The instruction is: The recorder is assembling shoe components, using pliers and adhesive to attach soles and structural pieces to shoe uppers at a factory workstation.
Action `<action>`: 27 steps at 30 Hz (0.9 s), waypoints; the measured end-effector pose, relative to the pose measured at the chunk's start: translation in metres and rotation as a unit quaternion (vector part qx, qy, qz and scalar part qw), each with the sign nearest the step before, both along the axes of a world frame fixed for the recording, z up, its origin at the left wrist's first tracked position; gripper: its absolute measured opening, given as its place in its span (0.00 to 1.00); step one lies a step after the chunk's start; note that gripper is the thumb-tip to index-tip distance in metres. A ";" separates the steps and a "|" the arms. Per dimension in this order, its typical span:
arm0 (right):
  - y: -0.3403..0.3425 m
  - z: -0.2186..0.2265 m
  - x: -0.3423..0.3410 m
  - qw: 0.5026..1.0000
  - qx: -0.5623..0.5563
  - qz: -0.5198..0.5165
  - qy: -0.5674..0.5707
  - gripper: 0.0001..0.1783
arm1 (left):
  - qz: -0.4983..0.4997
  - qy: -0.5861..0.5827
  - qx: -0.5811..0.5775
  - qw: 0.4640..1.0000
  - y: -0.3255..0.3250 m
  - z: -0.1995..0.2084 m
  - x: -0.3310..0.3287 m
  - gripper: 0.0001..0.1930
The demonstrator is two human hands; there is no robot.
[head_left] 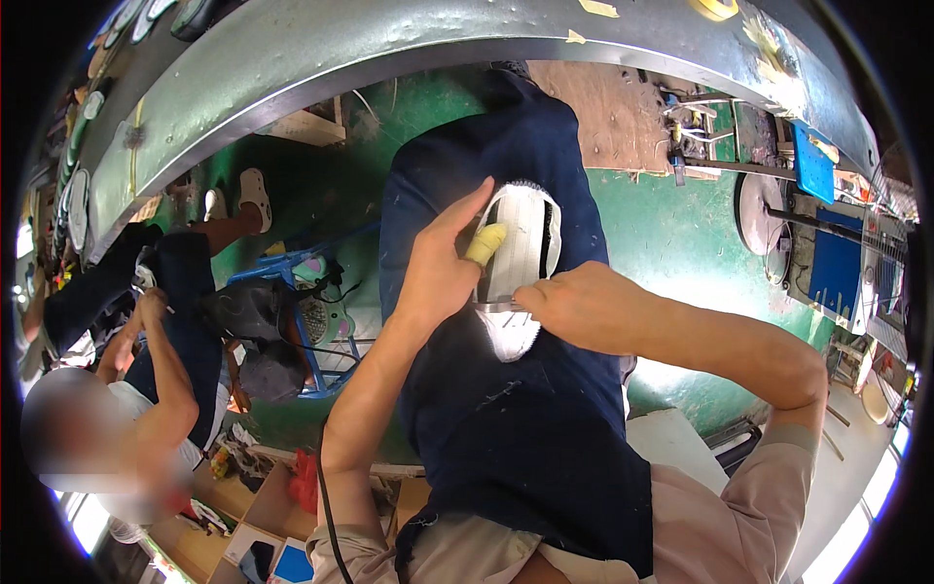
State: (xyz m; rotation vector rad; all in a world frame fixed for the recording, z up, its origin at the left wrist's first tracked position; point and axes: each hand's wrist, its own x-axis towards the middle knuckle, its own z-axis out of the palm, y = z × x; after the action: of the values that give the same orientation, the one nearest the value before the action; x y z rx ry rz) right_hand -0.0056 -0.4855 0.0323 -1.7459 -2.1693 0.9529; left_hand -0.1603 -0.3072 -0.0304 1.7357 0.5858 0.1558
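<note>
Upon the dark blue apron [506, 414], between its left and right edges, lies one white shoe [519, 243]. The left hand [440, 265] holds its left side, wearing one yellow finger cover [484, 244]; the right hand [582, 308] is closed on one thin metal strip [494, 307]. One yellow tape roll [718, 10] lies toward the right end of the metal tabletop [467, 37].

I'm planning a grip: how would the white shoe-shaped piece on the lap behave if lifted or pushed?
The white shoe-shaped piece probably flexes at its right edge, which looks thin beside a dark gap. It may keep its outline, since it isn't slumped flat. Pushed, it might shift with the soft-looking dark blue cloth beneath.
</note>
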 end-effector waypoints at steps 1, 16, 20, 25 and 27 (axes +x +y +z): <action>-0.004 0.005 -0.001 0.999 0.022 0.005 -0.039 0.08 | 0.002 0.004 0.016 1.000 -0.003 0.002 0.001 0.34; -0.015 -0.026 -0.060 0.970 -0.070 -0.224 0.065 0.16 | 0.171 -0.017 -0.680 0.713 -0.049 -0.017 -0.059 0.34; -0.042 -0.065 -0.090 0.935 -0.008 -0.333 0.118 0.15 | 0.102 0.062 -0.592 0.797 -0.040 -0.023 -0.055 0.33; -0.033 -0.013 -0.037 0.744 -0.386 -0.371 0.399 0.18 | -0.026 0.027 -0.570 0.821 -0.053 -0.064 -0.055 0.33; -0.036 -0.015 -0.012 0.770 -0.401 -0.293 0.400 0.20 | 0.056 0.047 -0.519 0.852 -0.075 -0.059 -0.046 0.34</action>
State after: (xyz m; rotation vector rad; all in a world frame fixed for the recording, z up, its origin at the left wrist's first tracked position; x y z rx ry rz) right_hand -0.0172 -0.5210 0.0168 -1.5983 -0.6136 2.0656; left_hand -0.2066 -0.3823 -0.0893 0.6512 0.6676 -0.1559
